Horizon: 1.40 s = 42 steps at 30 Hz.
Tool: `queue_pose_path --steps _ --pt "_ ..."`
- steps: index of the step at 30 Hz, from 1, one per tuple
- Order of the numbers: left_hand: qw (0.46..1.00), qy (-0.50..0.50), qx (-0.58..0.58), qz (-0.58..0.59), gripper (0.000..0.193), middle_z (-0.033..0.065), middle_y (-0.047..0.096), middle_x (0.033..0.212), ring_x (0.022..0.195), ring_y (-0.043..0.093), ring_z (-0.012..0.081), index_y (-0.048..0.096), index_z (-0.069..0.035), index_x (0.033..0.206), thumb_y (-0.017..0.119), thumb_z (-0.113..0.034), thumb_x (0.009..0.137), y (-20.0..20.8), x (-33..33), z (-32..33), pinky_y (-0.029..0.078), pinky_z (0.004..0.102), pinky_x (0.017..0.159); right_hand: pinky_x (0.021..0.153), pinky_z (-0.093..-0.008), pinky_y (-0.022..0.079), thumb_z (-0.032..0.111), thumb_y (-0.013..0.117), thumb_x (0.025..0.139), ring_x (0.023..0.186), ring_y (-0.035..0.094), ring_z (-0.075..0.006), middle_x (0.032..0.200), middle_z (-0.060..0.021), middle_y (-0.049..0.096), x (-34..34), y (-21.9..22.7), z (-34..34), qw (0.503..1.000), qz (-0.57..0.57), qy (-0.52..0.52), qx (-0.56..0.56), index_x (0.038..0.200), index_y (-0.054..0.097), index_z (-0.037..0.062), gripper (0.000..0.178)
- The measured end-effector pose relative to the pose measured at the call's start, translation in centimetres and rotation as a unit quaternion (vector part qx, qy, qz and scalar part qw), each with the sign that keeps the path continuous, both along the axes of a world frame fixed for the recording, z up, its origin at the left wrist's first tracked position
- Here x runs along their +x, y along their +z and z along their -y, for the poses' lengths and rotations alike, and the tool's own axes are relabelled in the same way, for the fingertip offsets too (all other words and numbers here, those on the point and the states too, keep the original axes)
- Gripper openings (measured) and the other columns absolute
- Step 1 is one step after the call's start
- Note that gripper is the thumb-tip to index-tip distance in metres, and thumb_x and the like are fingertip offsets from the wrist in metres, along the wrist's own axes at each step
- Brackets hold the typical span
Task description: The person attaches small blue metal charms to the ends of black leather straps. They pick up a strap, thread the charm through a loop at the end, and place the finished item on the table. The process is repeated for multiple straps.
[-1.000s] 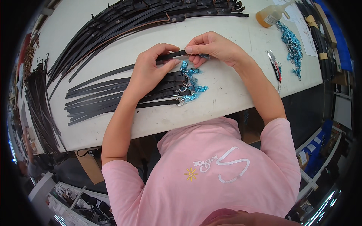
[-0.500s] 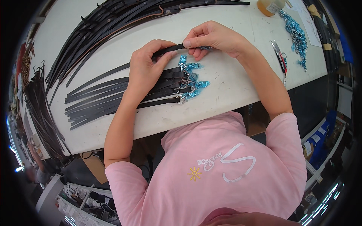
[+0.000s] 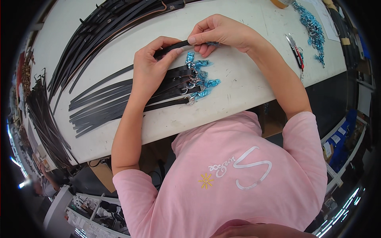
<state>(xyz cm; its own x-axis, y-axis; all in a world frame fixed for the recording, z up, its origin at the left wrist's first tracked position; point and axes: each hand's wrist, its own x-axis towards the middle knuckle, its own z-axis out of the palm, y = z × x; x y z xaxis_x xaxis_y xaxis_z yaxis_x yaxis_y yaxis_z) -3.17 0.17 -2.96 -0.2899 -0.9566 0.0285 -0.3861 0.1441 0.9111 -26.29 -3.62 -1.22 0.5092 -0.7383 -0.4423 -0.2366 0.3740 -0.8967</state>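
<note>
One black leather strap (image 3: 173, 47) is stretched between my two hands, a little above the white table. My left hand (image 3: 152, 59) grips it between thumb and fingers, and the strap's long tail runs off to the left. At the strap's right end, my right hand (image 3: 206, 35) pinches it; a bit of blue-wrapped metal hardware (image 3: 213, 43) peeks out under those fingers, mostly hidden. Just below lie several finished-looking black straps (image 3: 107, 97) side by side, their right ends carrying silver rings and clasps (image 3: 194, 81) wrapped in blue film.
A large bundle of black straps (image 3: 107, 29) curves across the back left of the table (image 3: 238, 95). Another bunch of straps (image 3: 45, 119) hangs at the left edge. To the right lie red-handled snips (image 3: 295, 53), a heap of blue-wrapped clasps (image 3: 311, 29) and an amber container (image 3: 280, 3).
The whole view has shifted slightly, so table items sit a little higher. Both hands keep the same grip on the strap, with hardly any movement relative to the table.
</note>
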Motion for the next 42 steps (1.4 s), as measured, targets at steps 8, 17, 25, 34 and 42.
queue_pose_path --steps 8,17,25,34,42 --pt "1.0 -0.001 0.011 -0.01 0.019 0.0027 0.071 0.084 0.075 0.059 0.0093 0.073 -0.002 0.102 0.076 -0.011 0.086 -0.1 0.1 0.0 0.048 0.0245 0.07 0.07 -0.0231 0.059 0.025 0.075 0.091 0.073 0.07 -0.0121 0.083 -0.0067 0.071 0.1 0.1 0.0 1.0 0.006 -0.002 0.007 0.096 0.071 0.0013 0.025" --pt "0.998 -0.012 0.059 -0.002 0.02 0.0027 0.07 0.082 0.075 0.058 0.0088 0.072 0.0 0.103 0.074 -0.014 0.089 0.6 0.1 0.1 0.047 0.0246 0.069 0.069 -0.0242 0.058 0.023 0.073 0.092 0.074 0.07 -0.0134 0.082 -0.0067 0.071 0.0 -0.2 0.0 1.0 0.014 0.001 0.015 0.096 0.071 0.0005 0.023" --pt "0.98 -0.048 0.193 -0.027 0.022 0.0025 0.068 0.081 0.073 0.057 0.0057 0.071 0.004 0.101 0.07 -0.016 0.092 2.2 0.1 1.5 0.046 0.0216 0.067 0.07 -0.0244 0.059 0.023 0.073 0.091 0.074 0.071 -0.0133 0.083 -0.0071 0.071 -0.2 -0.2 0.2 0.999 0.024 0.004 0.024 0.097 0.071 -0.0002 0.024" --pt "0.978 -0.046 0.202 -0.019 0.02 -0.001 0.064 0.08 0.07 0.053 0.005 0.07 0.001 0.1 0.071 -0.017 0.092 1.9 0.1 1.5 0.042 0.0205 0.065 0.069 -0.0241 0.059 0.022 0.075 0.091 0.072 0.07 -0.0127 0.082 -0.0069 0.071 0.1 0.1 0.1 1.0 0.011 0.0 0.023 0.097 0.072 -0.0003 0.023" --pt "0.985 -0.04 0.164 -0.023 0.022 0.0024 0.068 0.081 0.073 0.056 0.0062 0.07 0.003 0.1 0.071 -0.015 0.088 1.0 0.1 1.2 0.046 0.023 0.067 0.068 -0.0231 0.059 0.023 0.075 0.091 0.071 0.07 -0.0124 0.081 -0.0068 0.071 0.5 0.2 -0.1 1.0 -0.023 0.004 0.002 0.097 0.072 -0.0003 0.024"
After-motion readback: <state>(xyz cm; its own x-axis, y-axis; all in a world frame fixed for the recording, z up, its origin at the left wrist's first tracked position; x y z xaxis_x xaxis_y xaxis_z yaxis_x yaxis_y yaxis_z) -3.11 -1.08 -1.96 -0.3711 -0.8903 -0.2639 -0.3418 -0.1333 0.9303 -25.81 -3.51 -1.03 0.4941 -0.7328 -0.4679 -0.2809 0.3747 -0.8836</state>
